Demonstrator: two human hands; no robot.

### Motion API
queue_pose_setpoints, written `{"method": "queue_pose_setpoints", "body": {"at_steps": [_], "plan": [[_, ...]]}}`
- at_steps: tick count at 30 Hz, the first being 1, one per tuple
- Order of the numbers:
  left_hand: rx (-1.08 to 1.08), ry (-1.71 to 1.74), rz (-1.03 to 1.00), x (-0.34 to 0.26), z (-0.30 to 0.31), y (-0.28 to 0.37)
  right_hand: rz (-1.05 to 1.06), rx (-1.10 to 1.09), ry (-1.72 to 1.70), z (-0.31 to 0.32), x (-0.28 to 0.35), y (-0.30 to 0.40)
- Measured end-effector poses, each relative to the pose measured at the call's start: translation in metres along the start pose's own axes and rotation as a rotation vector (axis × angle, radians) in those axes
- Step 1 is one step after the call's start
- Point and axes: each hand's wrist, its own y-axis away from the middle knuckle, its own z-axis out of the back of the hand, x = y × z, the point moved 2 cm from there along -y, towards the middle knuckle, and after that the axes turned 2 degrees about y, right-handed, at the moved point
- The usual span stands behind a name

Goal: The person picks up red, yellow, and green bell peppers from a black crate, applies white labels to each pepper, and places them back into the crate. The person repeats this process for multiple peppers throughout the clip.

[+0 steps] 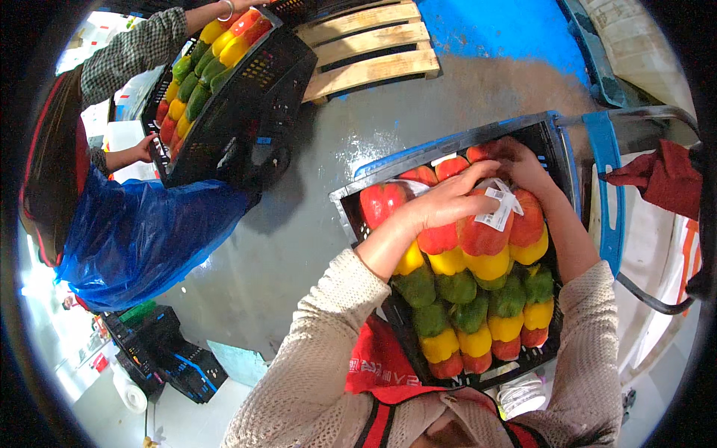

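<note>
Before me a black plastic crate point(567, 162) holds rows of bell peppers, red, yellow and green, seemingly in clear film packs. One pepper pack point(484, 238) lies on top, its red end towards the crate's far side, with a white printed label point(497, 208) and loose film at that end. My left hand point(448, 199) is on this red end, thumb by the label and fingers stretched across the film. My right hand point(521, 162) reaches into the far right corner beside a red pepper point(478, 152); its fingertips are partly hidden.
At left, a person in a blue plastic apron point(151, 235) holds another black crate point(241, 106) of peppers. A wooden pallet point(369, 50) lies beyond. A blue strap-like bar point(606, 196) on a metal frame stands right of my crate, with a dark red cloth point(661, 176). Black crates point(168, 353) sit lower left.
</note>
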Motion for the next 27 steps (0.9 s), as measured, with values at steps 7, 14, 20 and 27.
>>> {"method": "queue_pose_setpoints", "body": {"at_steps": [7, 14, 20, 27], "plan": [[0.324, -0.015, 0.114, -0.007, -0.001, -0.005, 0.000, -0.280, 0.050, 0.011, -0.037, -0.005], [0.254, 0.086, 0.191, -0.017, -0.003, 0.006, -0.098, -0.311, 0.755, -0.004, -0.035, -0.044], [0.251, 0.107, 0.244, -0.028, -0.006, 0.004, -0.029, -0.259, 0.520, -0.004, -0.049, -0.050], [0.244, 0.141, 0.271, -0.030, -0.003, 0.003, -0.047, 0.103, -0.138, -0.004, 0.011, 0.000]]}}
